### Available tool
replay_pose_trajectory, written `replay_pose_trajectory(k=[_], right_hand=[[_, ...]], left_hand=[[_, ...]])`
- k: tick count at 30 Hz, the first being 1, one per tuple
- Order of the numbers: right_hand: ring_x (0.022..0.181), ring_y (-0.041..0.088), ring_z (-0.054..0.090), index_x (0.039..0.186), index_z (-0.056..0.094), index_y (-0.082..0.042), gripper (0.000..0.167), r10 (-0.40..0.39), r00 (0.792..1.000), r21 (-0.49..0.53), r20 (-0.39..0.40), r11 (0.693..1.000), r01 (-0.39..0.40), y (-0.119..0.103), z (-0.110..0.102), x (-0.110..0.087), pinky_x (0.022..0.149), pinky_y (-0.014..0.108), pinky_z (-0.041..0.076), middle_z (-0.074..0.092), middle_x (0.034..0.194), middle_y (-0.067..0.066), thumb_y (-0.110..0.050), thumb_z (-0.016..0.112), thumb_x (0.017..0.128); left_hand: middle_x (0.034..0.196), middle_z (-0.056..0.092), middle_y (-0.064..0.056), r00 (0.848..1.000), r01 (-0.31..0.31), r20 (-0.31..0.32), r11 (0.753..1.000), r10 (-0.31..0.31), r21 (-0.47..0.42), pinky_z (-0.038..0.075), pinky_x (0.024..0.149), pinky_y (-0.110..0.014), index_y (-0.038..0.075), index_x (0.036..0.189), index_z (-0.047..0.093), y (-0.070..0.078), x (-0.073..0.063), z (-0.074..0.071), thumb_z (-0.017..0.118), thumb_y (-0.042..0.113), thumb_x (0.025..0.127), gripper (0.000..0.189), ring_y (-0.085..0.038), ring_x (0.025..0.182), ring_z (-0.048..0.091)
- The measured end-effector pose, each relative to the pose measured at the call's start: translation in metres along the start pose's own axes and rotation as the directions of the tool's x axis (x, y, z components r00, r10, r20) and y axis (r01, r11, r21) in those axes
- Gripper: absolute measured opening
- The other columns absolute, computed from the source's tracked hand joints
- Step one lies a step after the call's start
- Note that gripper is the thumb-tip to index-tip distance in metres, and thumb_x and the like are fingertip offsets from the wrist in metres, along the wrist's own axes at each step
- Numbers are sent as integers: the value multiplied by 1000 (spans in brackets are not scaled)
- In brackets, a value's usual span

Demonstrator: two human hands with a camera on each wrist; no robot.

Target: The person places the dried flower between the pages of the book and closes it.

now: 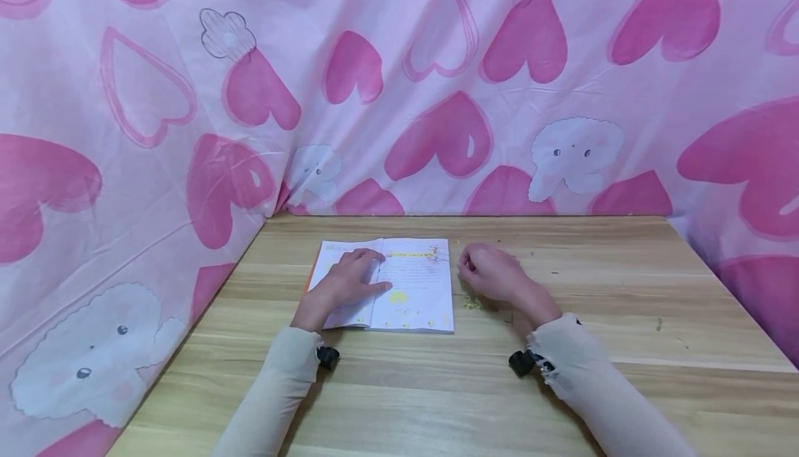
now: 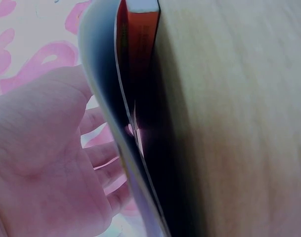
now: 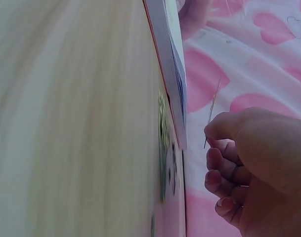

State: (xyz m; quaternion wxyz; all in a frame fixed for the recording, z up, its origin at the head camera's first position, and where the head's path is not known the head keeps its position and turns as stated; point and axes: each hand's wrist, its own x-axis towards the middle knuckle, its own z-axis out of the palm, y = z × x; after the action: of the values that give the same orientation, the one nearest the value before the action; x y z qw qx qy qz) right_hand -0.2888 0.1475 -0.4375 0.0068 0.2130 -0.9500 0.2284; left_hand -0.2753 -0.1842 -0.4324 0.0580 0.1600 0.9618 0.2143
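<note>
Book (image 1: pixel 412 313) lay spread under the left hand (image 1: pixel 346 280), print and yellow pictures on its pages. Left fingers stretched out loosely, thumb set wide of them; fingertips reached about the gutter, thumb tip onto the right-hand page. Left wrist view: leaves bowed up beside the left palm, dark gap between them and the table (image 1: pixel 399 401). Right hand (image 1: pixel 493 273) was just past the book's right edge, apart from it. Right fingers curled, thumb and forefinger narrow, pinching a thin stalk (image 3: pixel 212 106); right wrist view showed it poking out both sides of the pinch. Grass tuft (image 1: pixel 472 302) lay on the table just nearer the person than the right fingers, near the book's edge. A few scraps (image 1: pixel 659 323) were well right of those fingers. Edges: the table's far edge ran beyond both hands' fingertips, strip of wood between; cloth (image 1: pixel 437 138) hung behind. Room: wood stretched right of the right fingers, and a broad band lay behind both hands, between left sleeve (image 1: pixel 268 394) and right sleeve (image 1: pixel 593 381).
</note>
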Motion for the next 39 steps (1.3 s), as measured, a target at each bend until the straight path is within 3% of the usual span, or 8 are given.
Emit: replay_pose_trajectory(k=[8, 17, 39], right_hand=[[79, 15, 58, 101, 70, -13, 10, -35, 999, 6, -5, 999, 35, -14, 12, 14, 70, 30, 49, 64, 89, 0, -22, 66, 105], [74, 14, 56, 96, 68, -13, 10, -44, 999, 23, -11, 999, 45, -21, 21, 26, 68, 30, 47, 62, 83, 0, -19, 64, 103], [83, 16, 59, 102, 72, -14, 13, 55, 995, 23, 78, 998, -57, -37, 32, 33, 76, 31, 49, 67, 92, 0, -26, 67, 104]], left_hand=[[167, 48, -11, 1000, -7, -3, 1000, 7, 7, 35, 126, -64, 17, 151, 58, 0, 0, 0, 76, 46, 101, 61, -40, 154, 42], [165, 50, -10, 1000, -7, -3, 1000, 7, 20, 36, 125, -63, 17, 150, 59, 1, 1, 1, 76, 45, 100, 60, -39, 153, 44], [166, 49, -10, 1000, 7, 1, 1000, -7, 18, 35, 127, -63, 18, 152, 58, 0, 2, 1, 76, 47, 100, 62, -39, 154, 42]])
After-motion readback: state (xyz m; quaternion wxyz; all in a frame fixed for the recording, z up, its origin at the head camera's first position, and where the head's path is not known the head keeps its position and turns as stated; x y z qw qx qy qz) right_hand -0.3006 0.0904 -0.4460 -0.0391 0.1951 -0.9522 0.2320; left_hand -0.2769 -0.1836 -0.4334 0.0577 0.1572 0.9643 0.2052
